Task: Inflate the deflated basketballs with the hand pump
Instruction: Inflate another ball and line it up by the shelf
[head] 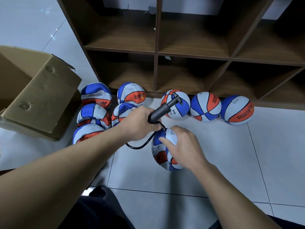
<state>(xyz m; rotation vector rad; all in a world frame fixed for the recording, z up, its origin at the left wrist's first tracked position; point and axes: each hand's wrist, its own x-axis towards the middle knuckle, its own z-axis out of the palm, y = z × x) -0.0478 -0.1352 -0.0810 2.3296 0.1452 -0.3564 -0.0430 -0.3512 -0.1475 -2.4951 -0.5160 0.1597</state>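
Blue, white and orange, the limp basketball (162,149) is sitting crumpled on the pale floor tiles (214,162) right in front of me, and my right hand (183,144) is resting over its top, fingers spread and curving down against the skin to steady it. My left hand (140,123) is wrapping tight around the lower end of the black hand pump (162,109), fingers clamped on the barrel, while the T-handle is pointing up and away toward the shelf. The pump's black hose (140,146) is looping down under my left wrist and curling back up to the ball, where the needle end is meeting the top of it just beside my right fingertips; I cannot tell whether it is seated in the valve.

To the left, five more sagging balls (94,115) are lying bunched together, touching one another, partly hidden behind my left forearm. To the right, three round, full balls (205,107) are lining up side by side against the foot of the brown wooden shelf unit (156,52), the nearest one sitting behind the pump handle. An open cardboard box (41,100) is standing at the far left, near the flat balls
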